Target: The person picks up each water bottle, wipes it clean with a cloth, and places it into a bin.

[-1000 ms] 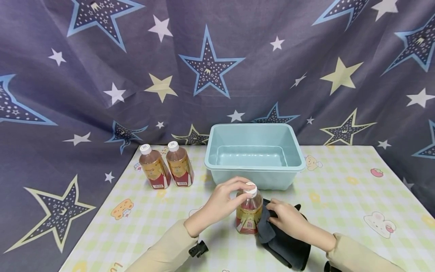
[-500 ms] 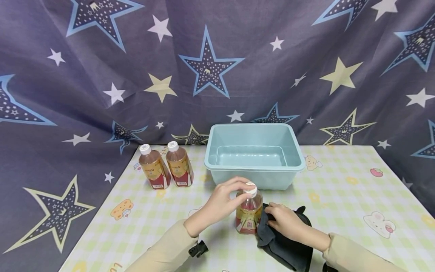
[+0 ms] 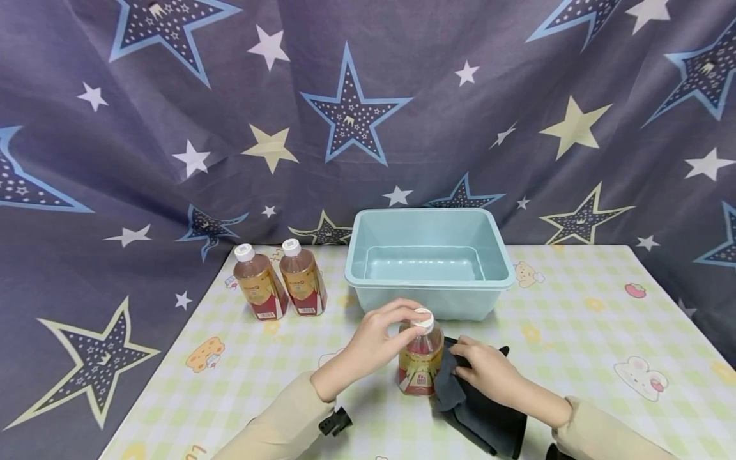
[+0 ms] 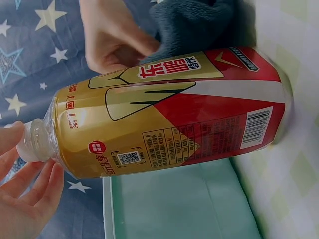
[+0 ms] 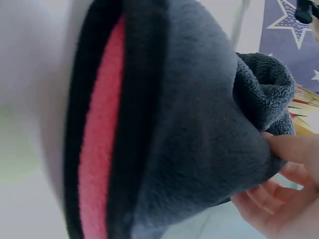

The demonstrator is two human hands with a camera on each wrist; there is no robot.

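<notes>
Checked worktop (image 3: pixel 575 345), pale green and white; right hand (image 3: pixel 489 372) pinches dark grey cloth (image 3: pixel 485 415) between thumb and curled fingers; left hand (image 3: pixel 379 337) curls fingers and thumb around white cap (image 4: pixel 36 140) of upright bottle (image 3: pixel 421 370), just beside cloth; light blue tub (image 3: pixel 454 297) behind; two similar bottles (image 3: pixel 303 286) standing farther back, left; star-printed curtain (image 3: pixel 425 70) hanging beyond.

The person's left hand (image 3: pixel 382 335) holds the white cap (image 3: pixel 425 324) of an upright plastic bottle with a gold-and-red label (image 3: pixel 420 370); the right hand (image 3: pixel 489 372) pinches a dark grey cloth (image 3: pixel 491 425) beside it. Behind stands a pale blue rectangular plastic tub (image 3: pixel 431 298), with two similar capped bottles (image 3: pixel 261 294) farther left.
</notes>
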